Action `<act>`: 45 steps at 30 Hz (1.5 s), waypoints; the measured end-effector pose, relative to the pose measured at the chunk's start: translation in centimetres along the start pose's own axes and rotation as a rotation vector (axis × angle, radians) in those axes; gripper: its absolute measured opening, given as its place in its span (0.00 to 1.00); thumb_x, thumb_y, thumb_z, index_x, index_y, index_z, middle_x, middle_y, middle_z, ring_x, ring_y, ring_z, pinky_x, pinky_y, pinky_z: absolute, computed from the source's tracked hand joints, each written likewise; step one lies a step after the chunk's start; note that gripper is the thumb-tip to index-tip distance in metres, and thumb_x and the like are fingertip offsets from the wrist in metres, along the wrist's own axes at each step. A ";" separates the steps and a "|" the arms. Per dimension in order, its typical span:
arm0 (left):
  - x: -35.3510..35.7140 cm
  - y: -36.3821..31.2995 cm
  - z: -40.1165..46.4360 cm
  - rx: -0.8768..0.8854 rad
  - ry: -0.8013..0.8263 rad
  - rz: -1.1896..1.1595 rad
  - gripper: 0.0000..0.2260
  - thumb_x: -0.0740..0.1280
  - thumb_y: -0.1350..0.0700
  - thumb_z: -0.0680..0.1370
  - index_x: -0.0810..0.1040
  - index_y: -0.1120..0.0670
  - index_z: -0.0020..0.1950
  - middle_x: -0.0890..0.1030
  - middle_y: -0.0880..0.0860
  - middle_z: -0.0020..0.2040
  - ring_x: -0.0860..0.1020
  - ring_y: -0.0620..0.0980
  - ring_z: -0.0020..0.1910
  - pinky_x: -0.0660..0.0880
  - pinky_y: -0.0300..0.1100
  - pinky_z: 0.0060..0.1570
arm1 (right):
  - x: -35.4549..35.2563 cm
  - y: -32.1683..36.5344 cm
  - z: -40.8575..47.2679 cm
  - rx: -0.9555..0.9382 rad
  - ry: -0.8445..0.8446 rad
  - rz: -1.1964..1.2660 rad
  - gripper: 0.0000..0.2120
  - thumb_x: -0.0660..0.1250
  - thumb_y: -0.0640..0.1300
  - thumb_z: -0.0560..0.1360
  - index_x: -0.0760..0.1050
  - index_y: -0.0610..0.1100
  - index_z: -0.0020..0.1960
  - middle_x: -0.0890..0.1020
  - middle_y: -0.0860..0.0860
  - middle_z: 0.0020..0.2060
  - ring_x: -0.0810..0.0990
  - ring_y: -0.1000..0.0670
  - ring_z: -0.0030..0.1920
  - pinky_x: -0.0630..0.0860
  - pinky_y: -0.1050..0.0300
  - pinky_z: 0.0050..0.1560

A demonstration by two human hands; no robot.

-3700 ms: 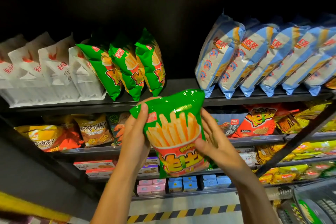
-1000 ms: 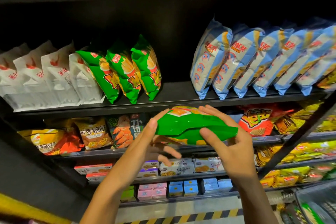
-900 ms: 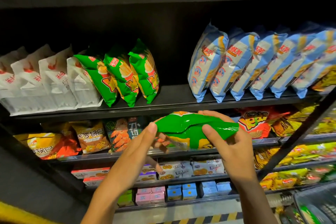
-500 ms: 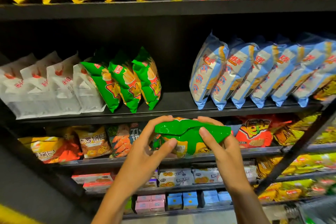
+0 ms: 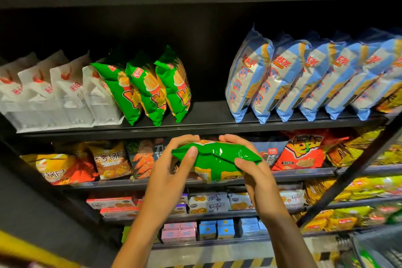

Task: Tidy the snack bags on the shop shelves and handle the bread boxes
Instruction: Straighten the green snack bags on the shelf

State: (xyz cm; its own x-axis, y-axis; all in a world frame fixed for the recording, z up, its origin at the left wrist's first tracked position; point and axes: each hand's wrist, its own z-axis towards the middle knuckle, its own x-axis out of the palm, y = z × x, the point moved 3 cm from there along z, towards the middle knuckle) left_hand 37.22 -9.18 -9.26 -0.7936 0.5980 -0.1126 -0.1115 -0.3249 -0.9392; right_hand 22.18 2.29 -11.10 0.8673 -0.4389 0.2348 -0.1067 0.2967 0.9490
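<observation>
1. Black shelf (image 5: 206, 125) carries three green bags (image 5: 143, 91) standing left of a bare gap.
2. Green snack bag (image 5: 215, 160), tilted nearly flat, is held below that gap.
3. Left hand (image 5: 171, 172) pinches its left end, thumb on top.
4. Right hand (image 5: 254, 169) pinches its right end.

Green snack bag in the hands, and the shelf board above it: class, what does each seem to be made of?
Green snack bag, gripped by left hand and right hand: likely glossy plastic film; it creases and shows bright glints. Shelf board: probably black-painted metal or laminate, matte; unclear.
</observation>
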 end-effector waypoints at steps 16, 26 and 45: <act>2.5 -0.9 0.4 0.185 0.036 0.008 0.14 0.63 0.48 0.84 0.81 0.49 0.66 0.76 0.52 0.72 0.71 0.54 0.75 0.79 0.48 0.61 | -3.4 1.5 0.5 -0.044 0.048 0.035 0.37 0.62 0.70 0.78 0.70 0.45 0.77 0.74 0.50 0.75 0.68 0.48 0.78 0.62 0.40 0.78; 4.3 -2.7 1.6 0.448 0.163 0.421 0.23 0.65 0.44 0.83 0.75 0.53 0.75 0.62 0.53 0.82 0.59 0.56 0.82 0.68 0.44 0.74 | -7.2 3.5 5.2 0.260 0.173 0.040 0.28 0.70 0.45 0.76 0.70 0.52 0.76 0.84 0.48 0.65 0.82 0.45 0.65 0.82 0.44 0.62; 3.3 -0.9 9.8 -0.167 -0.199 -0.234 0.44 0.82 0.42 0.63 0.69 0.45 0.76 0.83 0.48 0.66 0.82 0.48 0.63 0.78 0.51 0.65 | -6.8 2.9 11.5 -0.137 0.123 -0.208 0.36 0.76 0.57 0.75 0.65 0.58 0.78 0.73 0.62 0.74 0.71 0.58 0.75 0.68 0.51 0.75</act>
State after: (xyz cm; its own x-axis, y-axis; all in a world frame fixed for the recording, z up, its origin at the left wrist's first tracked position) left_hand 28.86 -14.13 -5.64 -0.8610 0.4819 0.1626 -0.2182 -0.0613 -0.9740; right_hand 10.37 -3.57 -7.51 0.9169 -0.3990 0.0024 0.1394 0.3260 0.9350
